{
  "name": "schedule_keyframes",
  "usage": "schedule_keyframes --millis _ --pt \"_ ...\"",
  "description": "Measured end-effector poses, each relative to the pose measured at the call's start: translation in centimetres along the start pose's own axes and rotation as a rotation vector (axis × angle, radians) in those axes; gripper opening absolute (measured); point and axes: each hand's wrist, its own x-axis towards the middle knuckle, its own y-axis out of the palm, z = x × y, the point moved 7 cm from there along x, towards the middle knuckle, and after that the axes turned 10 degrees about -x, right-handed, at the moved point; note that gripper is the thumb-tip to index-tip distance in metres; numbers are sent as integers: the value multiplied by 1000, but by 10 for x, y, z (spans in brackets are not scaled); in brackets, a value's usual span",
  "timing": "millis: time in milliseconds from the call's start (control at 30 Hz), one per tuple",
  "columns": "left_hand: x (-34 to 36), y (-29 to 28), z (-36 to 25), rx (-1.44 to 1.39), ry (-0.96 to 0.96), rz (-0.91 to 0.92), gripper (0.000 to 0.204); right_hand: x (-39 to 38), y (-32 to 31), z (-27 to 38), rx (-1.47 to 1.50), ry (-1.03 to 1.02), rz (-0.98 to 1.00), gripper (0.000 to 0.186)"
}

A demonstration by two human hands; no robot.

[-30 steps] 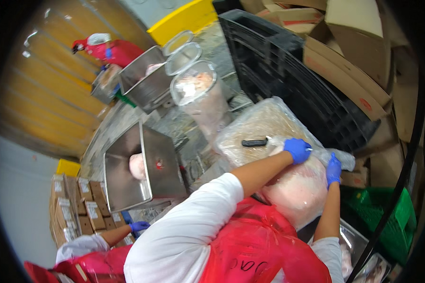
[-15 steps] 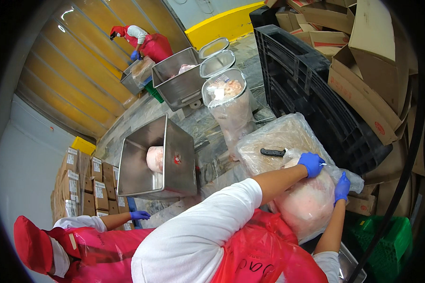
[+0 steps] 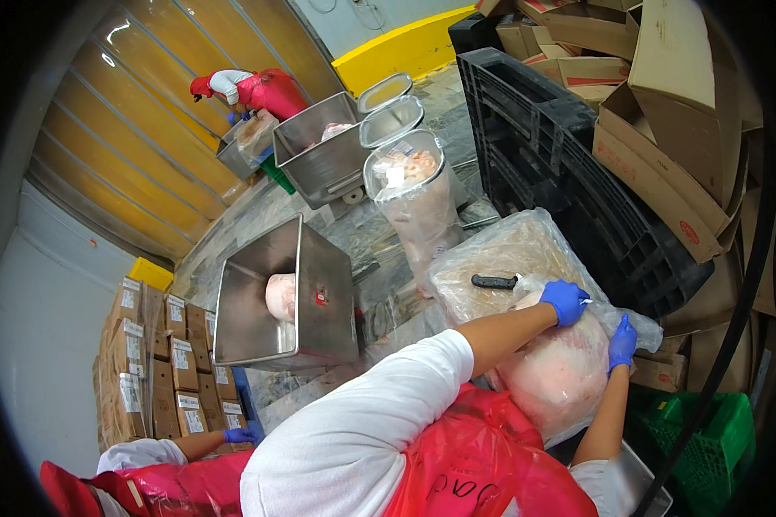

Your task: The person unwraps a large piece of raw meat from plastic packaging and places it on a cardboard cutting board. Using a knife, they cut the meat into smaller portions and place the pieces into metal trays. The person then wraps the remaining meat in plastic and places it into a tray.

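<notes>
A large pale pink piece of meat [image 3: 553,379] in clear plastic lies in front of my red apron. My left hand [image 3: 566,303], in a blue glove, is closed at its far side, pinching the clear plastic bag [image 3: 610,317]. Beside it to the right, my gloved right hand [image 3: 622,346] is closed on the same bag's edge. Left of my hands a black-handled knife [image 3: 494,282] rests on a plastic-covered brown slab or box [image 3: 500,254]; its blade is hidden.
A steel bin [image 3: 326,319] holding a meat piece [image 3: 281,297] stands left. Beyond are plastic-lined tubs [image 3: 414,185] and another steel bin [image 3: 323,155]. A black pallet [image 3: 535,146], cardboard boxes [image 3: 664,164] and a green crate [image 3: 707,439] flank the right. Co-workers stand lower left [image 3: 190,482] and far back [image 3: 267,90].
My hands keep nearly the same hold on the plastic. The lower-left co-worker has shifted down and their gloved hand has moved lower; the far co-worker bends further toward a bin.
</notes>
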Motion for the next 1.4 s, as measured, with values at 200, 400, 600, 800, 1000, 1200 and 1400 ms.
schedule_keyframes --millis 200,400,600,800,1000,1200,1400 --pt "0 -1 0 0 -1 3 28 1 0 0 0 -28 -18 52" --pt "-1 -2 1 -1 -18 9 28 1 3 -3 -2 23 33 52" --pt "-1 -1 0 -14 -4 -16 28 2 0 -3 28 -12 -10 53" --pt "0 1 4 -9 -6 -20 28 4 3 -3 -78 49 70 55" --pt "-5 -1 5 -13 -23 -21 29 3 7 -4 -47 1 34 52" --pt "0 6 6 -20 -26 18 30 -5 8 -7 -97 -46 5 42" --pt "39 24 3 -204 168 39 38 -5 -16 22 -281 61 36 27"
